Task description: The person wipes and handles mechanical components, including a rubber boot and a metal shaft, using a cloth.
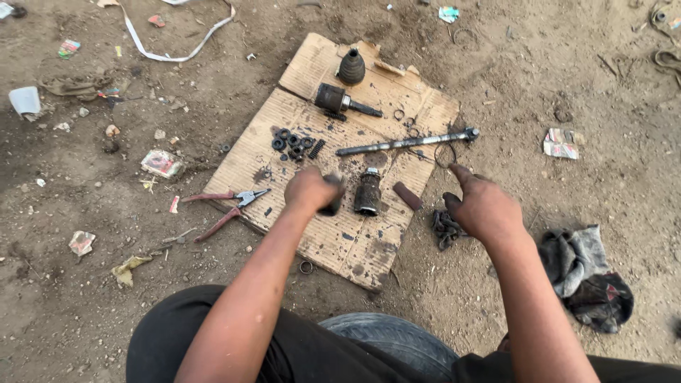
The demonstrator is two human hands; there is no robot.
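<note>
Now left hand (pixel 310 190) grips dark part (pixel 333 206), axis near-upright.

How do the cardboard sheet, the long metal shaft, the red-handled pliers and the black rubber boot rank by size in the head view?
1. Cardboard sheet, by far the largest.
2. Long metal shaft.
3. Red-handled pliers; spread open, they look nearly as long as the shaft, so that order is unsure.
4. Black rubber boot.

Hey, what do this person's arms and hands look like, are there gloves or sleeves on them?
No gloves and no sleeves: both forearms are bare right up to the bottom edge of the picture. The left hand and the right hand are smeared with dark grease and grime, heaviest on the fingers of the right one. No watch, ring or wristband shows. Dark trousers cover the legs beneath the arms.
</note>
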